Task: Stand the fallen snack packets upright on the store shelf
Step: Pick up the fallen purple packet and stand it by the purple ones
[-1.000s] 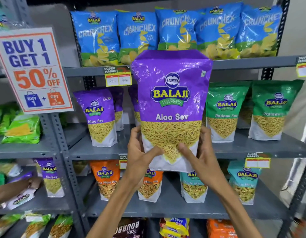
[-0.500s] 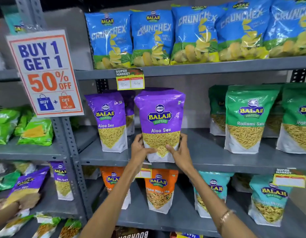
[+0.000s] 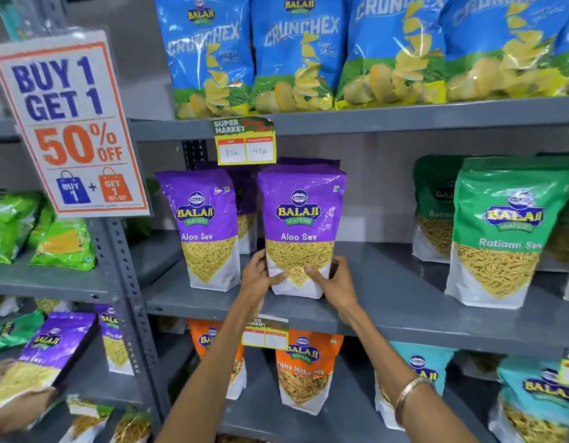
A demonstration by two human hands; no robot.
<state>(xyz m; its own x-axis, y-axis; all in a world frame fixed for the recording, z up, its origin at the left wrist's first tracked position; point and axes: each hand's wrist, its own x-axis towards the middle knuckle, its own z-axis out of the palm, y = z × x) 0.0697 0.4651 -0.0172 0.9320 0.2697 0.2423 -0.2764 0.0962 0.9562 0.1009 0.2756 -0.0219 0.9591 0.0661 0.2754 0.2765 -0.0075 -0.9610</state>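
Both hands, left hand and right hand, keep a pinching grip on the lower corners of the purple Aloo Sev packet, steadying it upright on the grey middle shelf, just right of its standing twin.

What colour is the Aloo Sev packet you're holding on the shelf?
Purple on top, white at the base, with yellow sev pictured; the Aloo Sev packet shows clearly in the head view.
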